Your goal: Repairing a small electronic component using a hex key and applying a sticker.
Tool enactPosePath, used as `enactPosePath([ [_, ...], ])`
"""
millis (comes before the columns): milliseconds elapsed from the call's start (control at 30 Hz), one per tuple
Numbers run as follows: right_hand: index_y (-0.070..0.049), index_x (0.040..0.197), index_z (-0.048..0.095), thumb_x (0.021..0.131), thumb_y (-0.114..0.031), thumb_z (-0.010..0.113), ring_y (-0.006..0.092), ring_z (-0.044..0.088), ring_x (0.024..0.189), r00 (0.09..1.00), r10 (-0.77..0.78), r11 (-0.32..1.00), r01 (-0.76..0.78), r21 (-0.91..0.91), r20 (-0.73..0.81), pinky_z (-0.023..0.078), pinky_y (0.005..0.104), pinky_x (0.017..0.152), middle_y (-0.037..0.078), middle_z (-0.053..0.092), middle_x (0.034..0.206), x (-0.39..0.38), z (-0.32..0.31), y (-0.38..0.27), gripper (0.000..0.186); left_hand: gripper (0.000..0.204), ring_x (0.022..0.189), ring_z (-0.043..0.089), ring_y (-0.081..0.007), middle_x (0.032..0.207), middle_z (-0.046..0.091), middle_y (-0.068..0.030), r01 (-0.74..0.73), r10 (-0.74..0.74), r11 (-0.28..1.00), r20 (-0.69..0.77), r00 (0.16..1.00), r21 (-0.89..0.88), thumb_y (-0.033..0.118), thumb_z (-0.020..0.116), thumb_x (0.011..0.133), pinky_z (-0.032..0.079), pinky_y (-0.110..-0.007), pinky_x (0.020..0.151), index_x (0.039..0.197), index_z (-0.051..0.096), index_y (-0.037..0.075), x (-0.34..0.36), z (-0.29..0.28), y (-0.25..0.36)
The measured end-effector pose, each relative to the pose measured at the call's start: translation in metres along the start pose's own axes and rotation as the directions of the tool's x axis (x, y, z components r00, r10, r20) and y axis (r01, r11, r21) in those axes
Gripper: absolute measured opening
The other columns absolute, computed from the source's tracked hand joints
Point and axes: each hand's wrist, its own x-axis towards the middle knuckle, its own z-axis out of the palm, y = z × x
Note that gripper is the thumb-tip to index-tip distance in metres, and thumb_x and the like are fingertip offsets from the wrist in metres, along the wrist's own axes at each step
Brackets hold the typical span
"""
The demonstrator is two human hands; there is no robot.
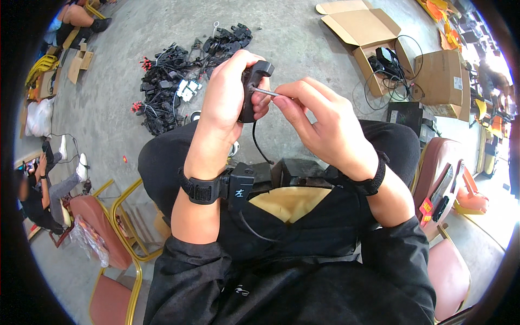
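My left hand (230,95) grips a small black plastic device (253,86) with a thin black cable hanging from it toward my lap. My right hand (319,116) pinches a thin metal tool (268,92) whose tip touches the side of the device. Both wrists carry black straps, and the left strap holds a black box (238,186). On my lap, between my forearms, rests another black block (295,172) above a yellow patch of cloth (290,201).
A pile of black cables and connectors (179,81) lies on the concrete floor ahead. Open cardboard boxes (379,43) stand at the upper right. Gold-framed chairs with red seats (108,227) flank me. Another person sits at the far left (40,189).
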Motion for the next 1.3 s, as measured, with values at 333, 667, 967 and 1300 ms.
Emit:
enactPosePath([
  [333,-0.003,0.097,0.065,0.082,-0.003,0.071,0.0249,0.059,0.083,0.968,-0.224,0.961,0.200,-0.190,-0.114,0.050,0.0348,0.072,0.010,0.058,0.098,0.004,0.004,0.008,0.017,0.027,0.041,0.043,-0.0133,0.053,0.047,-0.0035,0.014,-0.012,0.999,-0.059,0.998,0.034,0.026,0.047,0.093,0.036,-0.028,0.040,0.077,0.055,0.006,0.000,0.002,-0.001],
  [667,-0.003,0.097,0.066,0.080,-0.002,0.073,0.0262,0.058,0.087,0.978,-0.182,0.972,0.163,-0.170,-0.103,0.050,0.0354,0.074,0.011,0.058,0.102,0.003,0.004,0.008,0.018,0.027,0.042,0.045,-0.0130,0.052,0.047,-0.0031,0.010,-0.008,0.999,-0.060,0.998,0.032,0.026,0.048,0.092,0.037,-0.028,0.040,0.076,0.055,0.005,0.001,0.000,-0.001],
  [967,-0.006,0.095,0.067,0.079,-0.005,0.073,0.0276,0.058,0.093,0.978,-0.194,0.937,0.162,-0.311,-0.075,0.047,0.0370,0.081,0.008,0.059,0.104,0.001,0.001,0.005,0.017,0.025,0.043,0.041,-0.0113,0.055,0.045,-0.0022,-0.031,0.049,0.989,-0.121,0.991,0.142,0.027,0.045,0.095,0.035,-0.026,0.041,0.083,0.055,0.006,-0.001,0.007,-0.001],
  [1300,-0.002,0.096,0.066,0.087,-0.006,0.068,0.0246,0.061,0.067,0.996,0.079,0.997,-0.079,-0.014,-0.037,0.049,0.0320,0.062,0.010,0.063,0.082,-0.001,0.002,0.002,0.009,0.025,0.042,0.045,-0.0135,0.054,0.049,-0.0048,-0.050,0.059,0.994,-0.086,0.995,0.096,0.024,0.049,0.093,0.037,-0.028,0.040,0.076,0.051,0.005,0.001,0.002,0.002],
])
